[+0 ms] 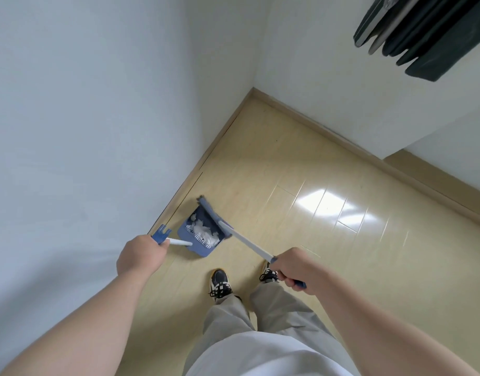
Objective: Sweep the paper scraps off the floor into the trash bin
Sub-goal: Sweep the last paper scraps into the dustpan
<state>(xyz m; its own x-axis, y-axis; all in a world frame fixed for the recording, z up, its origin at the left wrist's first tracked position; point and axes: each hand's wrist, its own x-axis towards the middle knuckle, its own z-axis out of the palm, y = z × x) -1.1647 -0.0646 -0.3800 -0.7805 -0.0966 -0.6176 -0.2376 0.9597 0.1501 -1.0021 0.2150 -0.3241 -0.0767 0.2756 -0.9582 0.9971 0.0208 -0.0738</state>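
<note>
– Pale plank floor (301, 172), two white walls meeting at centre frame; why does the dustpan (185, 236) sit so near the left-hand skirting?
– Fig. 1: corner used as a backstop, by my reckoning; litter pushed that way has nowhere else to go; the paper scraps (203, 230) lie as a white heap inside the pan, left of centre, and I see none loose on the boards.
– And the grips?
– My left hand (141, 253) is closed round the top of the pan's white handle (180, 242), which tilts the pan and keeps it pinned to the floor; my right hand (290, 270) is wrapped round the broom handle (249, 245) near its blue end; the broom head (210, 213) lies along the pan's right edge, likely to fence the heap in.
– The trash bin?
– Not in view; judged from this, gathering looks done and carrying and tipping remain; I would keep the pan level so that nothing spills.
</note>
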